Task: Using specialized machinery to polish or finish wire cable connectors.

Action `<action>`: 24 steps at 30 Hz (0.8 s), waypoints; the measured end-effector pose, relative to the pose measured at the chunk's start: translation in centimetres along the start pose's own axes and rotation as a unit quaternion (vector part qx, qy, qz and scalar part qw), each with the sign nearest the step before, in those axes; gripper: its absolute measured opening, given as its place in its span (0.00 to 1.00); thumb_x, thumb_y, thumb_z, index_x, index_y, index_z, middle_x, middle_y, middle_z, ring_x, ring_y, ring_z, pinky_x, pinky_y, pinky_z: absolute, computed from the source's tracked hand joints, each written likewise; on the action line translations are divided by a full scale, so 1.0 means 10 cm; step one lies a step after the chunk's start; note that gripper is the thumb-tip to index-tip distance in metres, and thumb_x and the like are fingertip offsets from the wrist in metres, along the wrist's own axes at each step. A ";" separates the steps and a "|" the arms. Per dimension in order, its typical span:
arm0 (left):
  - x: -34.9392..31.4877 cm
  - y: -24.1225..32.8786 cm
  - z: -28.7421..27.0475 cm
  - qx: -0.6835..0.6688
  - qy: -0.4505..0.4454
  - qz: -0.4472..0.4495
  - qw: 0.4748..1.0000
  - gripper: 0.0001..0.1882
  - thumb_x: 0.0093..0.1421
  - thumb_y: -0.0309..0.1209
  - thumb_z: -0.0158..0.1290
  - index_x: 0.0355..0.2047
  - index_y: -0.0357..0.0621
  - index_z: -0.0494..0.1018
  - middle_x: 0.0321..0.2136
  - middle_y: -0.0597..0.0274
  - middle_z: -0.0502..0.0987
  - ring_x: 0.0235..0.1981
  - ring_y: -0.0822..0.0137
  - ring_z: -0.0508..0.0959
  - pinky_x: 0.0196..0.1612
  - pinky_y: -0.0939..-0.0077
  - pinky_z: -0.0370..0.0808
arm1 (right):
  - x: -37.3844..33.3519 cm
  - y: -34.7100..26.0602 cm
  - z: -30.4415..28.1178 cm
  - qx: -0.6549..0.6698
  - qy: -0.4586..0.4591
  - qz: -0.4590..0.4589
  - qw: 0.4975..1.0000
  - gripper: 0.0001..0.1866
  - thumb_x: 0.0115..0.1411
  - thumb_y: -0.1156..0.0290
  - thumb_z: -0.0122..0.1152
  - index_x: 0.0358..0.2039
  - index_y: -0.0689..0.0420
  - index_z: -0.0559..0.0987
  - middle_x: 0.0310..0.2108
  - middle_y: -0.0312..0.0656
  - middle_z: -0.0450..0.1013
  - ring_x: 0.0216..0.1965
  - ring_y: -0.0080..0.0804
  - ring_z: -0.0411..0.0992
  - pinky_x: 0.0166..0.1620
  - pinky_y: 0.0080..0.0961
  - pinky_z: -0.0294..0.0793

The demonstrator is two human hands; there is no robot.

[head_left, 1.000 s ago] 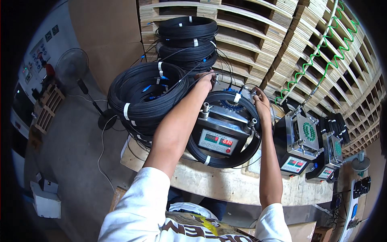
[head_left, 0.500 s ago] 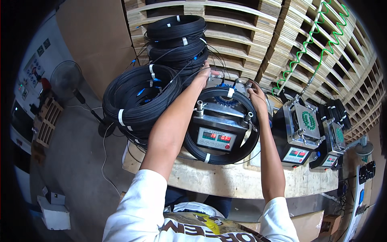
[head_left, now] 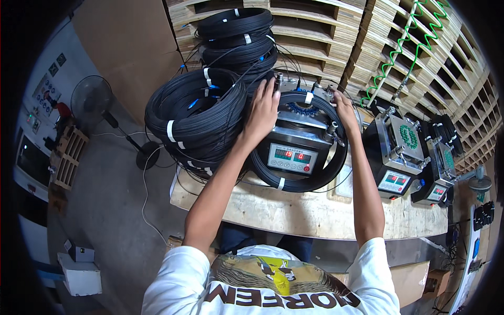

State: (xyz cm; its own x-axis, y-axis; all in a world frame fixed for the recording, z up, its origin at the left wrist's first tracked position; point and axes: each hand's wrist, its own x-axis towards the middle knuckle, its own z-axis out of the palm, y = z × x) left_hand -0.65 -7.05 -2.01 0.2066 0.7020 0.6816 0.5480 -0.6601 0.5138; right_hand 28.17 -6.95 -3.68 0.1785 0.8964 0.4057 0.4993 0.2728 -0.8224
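A black metal benchtop machine [head_left: 318,131] with a lit control panel [head_left: 292,159] stands in front of me. A ring of blue connectors [head_left: 300,109] sits on its top. One coil of black cable [head_left: 342,149], bound with white tape, hangs around the machine's front. My left hand [head_left: 262,113] lies with fingers stretched along the machine's left side, at the near-left corner, between it and the stacked coils. My right hand [head_left: 344,109] is at the far-right corner, fingers reaching forward beside a metal knob [head_left: 331,88]; whether they touch it is unclear.
Tall stacks of black cable coils [head_left: 197,118] crowd the left of the wooden table [head_left: 241,207]. Two similar machines [head_left: 396,149] with green rings stand to the right. Wooden pallets [head_left: 310,31] rise behind, with green coiled hoses [head_left: 391,63]. A fan [head_left: 92,100] stands at left.
My left hand has come back from the machine's far-left corner to its near-left side. My right hand stays near the far-right corner. The head view has shifted slightly, and the panel's right-hand display reading differs.
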 end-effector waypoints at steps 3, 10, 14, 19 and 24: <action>-0.38 0.19 -0.28 0.141 0.042 0.054 0.988 0.25 0.70 0.32 0.43 0.62 0.29 0.60 0.59 0.31 0.64 0.59 0.39 0.67 0.59 0.58 0.68 | -0.24 0.00 -0.01 -0.010 -0.003 -0.026 1.000 0.25 0.74 0.56 0.43 0.56 0.63 0.74 0.41 0.44 0.76 0.42 0.29 0.71 0.51 0.22 0.67; -0.78 0.28 -0.56 0.229 -0.028 0.049 0.972 0.08 0.67 0.28 0.48 0.41 0.35 0.67 0.40 0.51 0.71 0.43 0.51 0.73 0.44 0.60 0.73 | -1.14 -0.58 -0.01 -0.061 0.068 0.001 0.996 0.23 0.73 0.61 0.42 0.58 0.65 0.70 0.47 0.56 0.76 0.47 0.41 0.74 0.53 0.28 0.69; -0.74 0.12 -0.58 0.162 -0.031 0.044 0.985 0.08 0.68 0.29 0.47 0.39 0.36 0.66 0.39 0.47 0.73 0.39 0.47 0.76 0.38 0.57 0.74 | -1.37 -0.49 0.06 -0.092 0.109 -0.017 0.990 0.22 0.73 0.65 0.45 0.63 0.61 0.67 0.47 0.53 0.76 0.41 0.34 0.73 0.48 0.25 0.70; -0.73 0.20 -0.61 0.077 -0.089 -0.103 0.988 0.10 0.71 0.35 0.43 0.41 0.39 0.63 0.27 0.42 0.76 0.27 0.43 0.79 0.23 0.55 0.74 | -1.44 -0.53 0.09 -0.049 0.138 -0.024 0.989 0.22 0.73 0.66 0.45 0.64 0.58 0.66 0.43 0.47 0.75 0.35 0.26 0.67 0.42 0.21 0.69; -0.80 0.05 -0.42 0.036 0.011 -0.053 0.998 0.10 0.73 0.35 0.40 0.41 0.41 0.63 0.20 0.46 0.74 0.25 0.42 0.77 0.27 0.52 0.71 | -1.43 -0.49 0.11 -0.053 0.141 -0.027 0.988 0.22 0.72 0.66 0.45 0.64 0.57 0.67 0.44 0.49 0.75 0.36 0.29 0.70 0.43 0.23 0.70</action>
State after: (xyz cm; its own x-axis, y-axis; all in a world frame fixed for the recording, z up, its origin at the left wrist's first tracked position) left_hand -5.46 -14.13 -5.05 0.1269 0.7603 0.6371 0.6231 -0.5608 0.5452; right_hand 22.25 -20.69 -5.88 0.3707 0.7442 0.5556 0.5982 0.2663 -0.7558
